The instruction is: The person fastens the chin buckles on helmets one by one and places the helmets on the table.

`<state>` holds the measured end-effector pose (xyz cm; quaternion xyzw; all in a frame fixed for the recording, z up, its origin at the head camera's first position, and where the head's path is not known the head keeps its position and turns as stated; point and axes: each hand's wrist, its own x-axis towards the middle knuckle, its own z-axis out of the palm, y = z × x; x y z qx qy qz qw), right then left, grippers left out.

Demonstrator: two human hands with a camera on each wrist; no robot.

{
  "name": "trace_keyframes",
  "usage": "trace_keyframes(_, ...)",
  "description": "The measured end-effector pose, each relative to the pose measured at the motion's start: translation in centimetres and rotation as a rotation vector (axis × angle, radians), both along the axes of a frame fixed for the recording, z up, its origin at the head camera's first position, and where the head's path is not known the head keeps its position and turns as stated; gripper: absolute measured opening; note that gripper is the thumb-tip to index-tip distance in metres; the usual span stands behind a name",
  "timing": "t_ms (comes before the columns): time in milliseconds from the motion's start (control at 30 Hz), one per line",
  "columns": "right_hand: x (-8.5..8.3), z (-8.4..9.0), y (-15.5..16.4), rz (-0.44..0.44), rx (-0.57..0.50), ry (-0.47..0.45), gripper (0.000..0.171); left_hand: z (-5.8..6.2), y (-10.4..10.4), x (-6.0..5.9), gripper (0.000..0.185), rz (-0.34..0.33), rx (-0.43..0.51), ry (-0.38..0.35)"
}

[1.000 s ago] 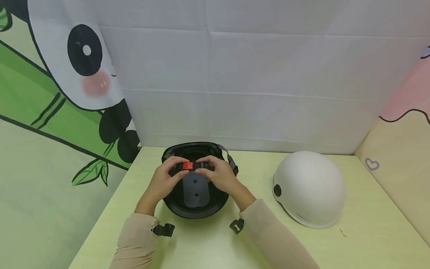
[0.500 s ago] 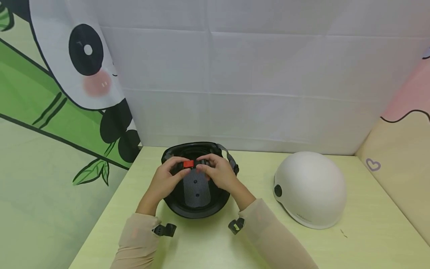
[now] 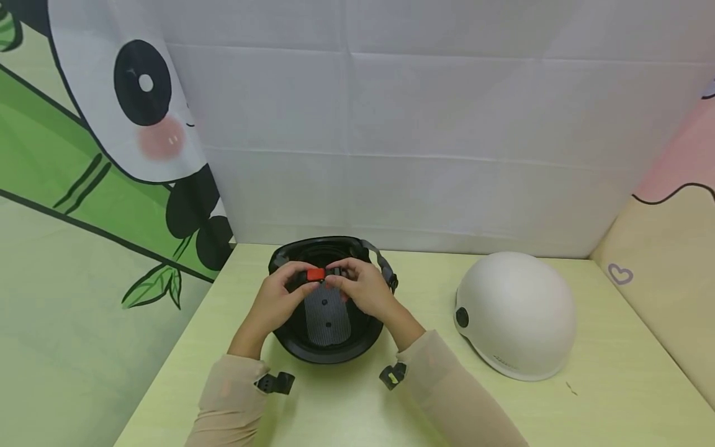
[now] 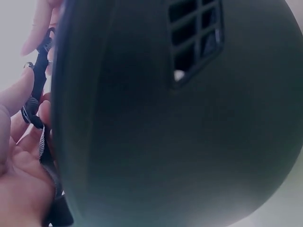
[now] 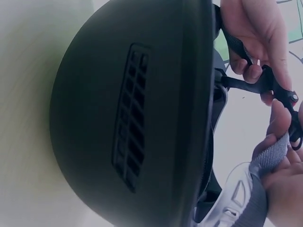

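Note:
A black helmet (image 3: 326,355) lies upside down on the table, its ribbed lining facing up. Over its opening, both hands work at the chin strap's buckle, which has a red part (image 3: 315,274). The left hand (image 3: 274,301) pinches the red side between thumb and fingers. On the other side, the right hand (image 3: 365,292) pinches the buckle's black end (image 3: 335,271). The two ends meet or nearly meet; whether they are locked I cannot tell. In the right wrist view, grey webbing (image 5: 272,153) runs up to the right hand, and the helmet's vented shell (image 5: 165,118) fills the middle.
A white helmet (image 3: 514,316) sits dome up on the right of the pale table (image 3: 335,410). A white sheet (image 3: 419,124) hangs behind the table. Printed panels stand at the left and right sides. Each forearm wears a small black wrist device (image 3: 275,383).
The red part and the left fingers have shifted slightly to the right. The right hand rose a little, then came back down. Both helmets stay in place.

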<state>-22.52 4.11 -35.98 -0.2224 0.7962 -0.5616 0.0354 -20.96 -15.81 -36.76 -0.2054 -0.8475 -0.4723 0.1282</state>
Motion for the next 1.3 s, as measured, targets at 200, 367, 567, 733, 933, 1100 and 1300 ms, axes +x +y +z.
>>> trace_keyframes(200, 0.2, 0.2, 0.3, 0.053, 0.09, 0.029, 0.038, -0.1, -0.2, 0.0, 0.031, 0.006, -0.013, 0.02)
trace_keyframes(367, 0.2, 0.3, 0.7, 0.126, 0.089, 0.016, 0.037, -0.2, -0.4, 0.0, 0.031, 0.008, -0.008, 0.013)
trace_keyframes(567, 0.0, 0.1, 1.1, 0.172, 0.046, 0.022, 0.034, -0.2, -0.4, 0.0, 0.029, -0.01, 0.007, 0.02)
trace_keyframes(733, 0.1, 0.2, 1.2, 0.165, 0.06, 0.025, 0.031, 0.0, -0.3, 0.1, 0.026, -0.032, 0.033, 0.025)
trace_keyframes(933, 0.1, 0.4, 1.3, 0.175, 0.058, 0.027, 0.03, 0.1, -0.1, 0.1, 0.025, -0.039, 0.038, 0.031)
trace_keyframes(1100, 0.2, 0.5, 1.3, 0.186, 0.053, 0.02, 0.03, 0.0, -0.1, 0.0, 0.026, -0.05, 0.042, 0.039)
trace_keyframes(1300, 0.3, 0.3, 1.2, 0.185, 0.067, 0.04, 0.031, 0.1, 0.2, 0.1, 0.026, -0.043, 0.03, 0.059)
